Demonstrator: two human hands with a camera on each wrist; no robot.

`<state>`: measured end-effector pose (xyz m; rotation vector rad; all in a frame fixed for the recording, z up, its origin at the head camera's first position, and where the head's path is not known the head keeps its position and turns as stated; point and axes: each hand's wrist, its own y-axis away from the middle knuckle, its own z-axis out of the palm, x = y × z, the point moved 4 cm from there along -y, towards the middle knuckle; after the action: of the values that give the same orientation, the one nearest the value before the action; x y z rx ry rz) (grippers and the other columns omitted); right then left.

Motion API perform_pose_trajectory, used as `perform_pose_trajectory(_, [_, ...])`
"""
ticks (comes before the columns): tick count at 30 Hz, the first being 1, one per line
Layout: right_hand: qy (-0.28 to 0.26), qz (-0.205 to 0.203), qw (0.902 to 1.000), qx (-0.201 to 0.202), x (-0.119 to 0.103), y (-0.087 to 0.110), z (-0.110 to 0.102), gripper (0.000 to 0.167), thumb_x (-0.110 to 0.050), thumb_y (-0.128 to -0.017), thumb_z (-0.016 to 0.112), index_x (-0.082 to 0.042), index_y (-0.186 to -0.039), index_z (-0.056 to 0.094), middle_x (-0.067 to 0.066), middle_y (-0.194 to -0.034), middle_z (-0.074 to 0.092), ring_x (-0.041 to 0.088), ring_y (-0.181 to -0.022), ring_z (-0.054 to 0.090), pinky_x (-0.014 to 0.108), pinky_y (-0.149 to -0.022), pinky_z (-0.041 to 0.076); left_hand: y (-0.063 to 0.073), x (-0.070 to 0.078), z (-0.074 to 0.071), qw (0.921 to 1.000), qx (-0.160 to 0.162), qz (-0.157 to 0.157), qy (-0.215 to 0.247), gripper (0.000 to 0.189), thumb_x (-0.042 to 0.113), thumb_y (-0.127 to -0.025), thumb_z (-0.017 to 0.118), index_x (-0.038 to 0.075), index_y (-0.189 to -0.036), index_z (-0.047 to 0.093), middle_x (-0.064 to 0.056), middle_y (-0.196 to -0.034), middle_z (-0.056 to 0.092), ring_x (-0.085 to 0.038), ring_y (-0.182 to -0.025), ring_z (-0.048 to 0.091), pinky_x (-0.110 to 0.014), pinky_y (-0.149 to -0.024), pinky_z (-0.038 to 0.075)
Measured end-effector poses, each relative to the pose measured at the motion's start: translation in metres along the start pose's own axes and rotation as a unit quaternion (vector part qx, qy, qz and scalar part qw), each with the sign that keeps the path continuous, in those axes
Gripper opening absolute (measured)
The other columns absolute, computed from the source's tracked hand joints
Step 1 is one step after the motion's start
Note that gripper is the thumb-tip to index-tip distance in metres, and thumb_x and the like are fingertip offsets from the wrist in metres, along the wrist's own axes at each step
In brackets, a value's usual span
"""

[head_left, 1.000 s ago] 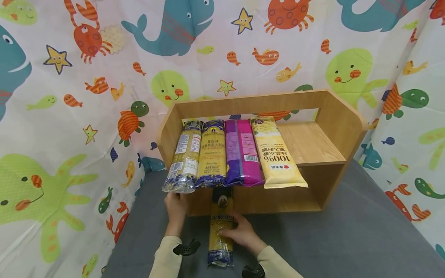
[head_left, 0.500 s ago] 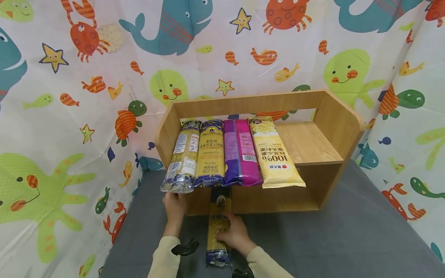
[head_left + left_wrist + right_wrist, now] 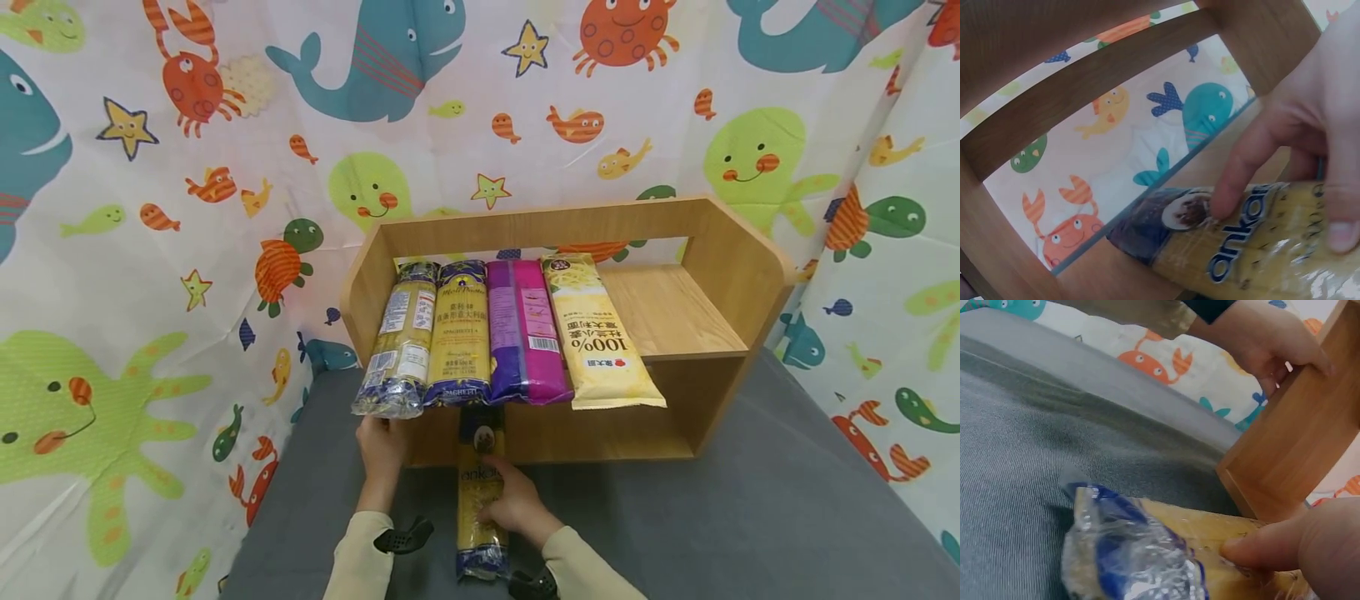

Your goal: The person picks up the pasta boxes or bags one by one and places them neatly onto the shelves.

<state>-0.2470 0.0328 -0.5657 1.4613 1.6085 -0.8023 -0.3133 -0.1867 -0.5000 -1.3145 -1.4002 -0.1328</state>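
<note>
My left hand grips the left side panel of the wooden shelf; in the right wrist view this left hand has its fingers bent over the panel's edge. A yellow spaghetti pack marked "ankara", dark blue at both ends, lies partly inside the lower compartment. My right hand holds it from the right side, thumb and index finger on top. In the left wrist view the right hand's index finger lies near the pack's oval picture. The pack's clear, crinkled end points outward in the right wrist view.
Two yellow spaghetti packs, a purple-pink pack and a pale yellow pack lie side by side on the upper shelf, ends overhanging. Bare upper board shows to their right. Grey cloth covers the table; a printed curtain hangs behind.
The outer end of the spaghetti pack has swung slightly to the right, and my right hand has shifted a little around it. The left hand stays on the shelf panel.
</note>
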Motion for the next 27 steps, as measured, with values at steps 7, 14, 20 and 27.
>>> perform_pose_trajectory(7, [-0.001, 0.003, 0.9999, -0.010, 0.007, 0.018, -0.018, 0.089, 0.005, -0.052, 0.080, -0.013, -0.137, 0.059, 0.023, -0.129, 0.064, 0.032, -0.103, 0.058, 0.039, -0.075, 0.050, 0.000, 0.001, 0.002, 1.0000, -0.009, 0.000, 0.003, 0.012, -0.002, -0.090, 0.061, -0.003, -0.078, 0.063, -0.019, -0.065, 0.059, -0.023, -0.060, 0.041, -0.040, -0.057, 0.036])
perform_pose_trajectory(14, [-0.058, 0.012, 0.9975, -0.039, 0.027, 0.049, -0.048, 0.091, 0.009, -0.054, 0.075, -0.009, -0.141, 0.055, 0.028, -0.128, 0.059, 0.026, -0.093, 0.057, 0.036, -0.068, 0.050, 0.001, 0.003, 0.003, 0.9999, -0.014, 0.001, -0.005, 0.015, -0.004, -0.089, 0.060, -0.001, -0.075, 0.059, -0.012, -0.059, 0.050, -0.021, -0.057, 0.037, -0.038, -0.056, 0.033])
perform_pose_trajectory(20, [-0.134, 0.018, 0.9860, -0.097, 0.056, 0.078, -0.081, 0.095, 0.012, -0.059, 0.068, 0.002, -0.149, 0.041, 0.029, -0.126, 0.059, 0.027, -0.096, 0.060, 0.036, -0.070, 0.053, 0.001, 0.001, 0.005, 0.9998, -0.017, 0.004, 0.002, 0.013, 0.000, -0.094, 0.059, 0.000, -0.082, 0.062, -0.011, -0.058, 0.049, -0.014, -0.055, 0.035, -0.035, -0.056, 0.030])
perform_pose_trajectory(27, [-0.199, 0.017, 0.9676, -0.154, 0.091, 0.116, -0.125, 0.093, 0.008, -0.073, 0.068, 0.011, -0.154, 0.023, 0.039, -0.147, 0.042, 0.010, -0.113, 0.060, 0.031, -0.079, 0.054, 0.003, 0.000, 0.006, 0.9995, -0.010, 0.028, 0.002, 0.013, 0.003, -0.096, 0.060, 0.002, -0.084, 0.064, -0.010, -0.057, 0.048, -0.007, -0.053, 0.031, -0.032, -0.054, 0.028])
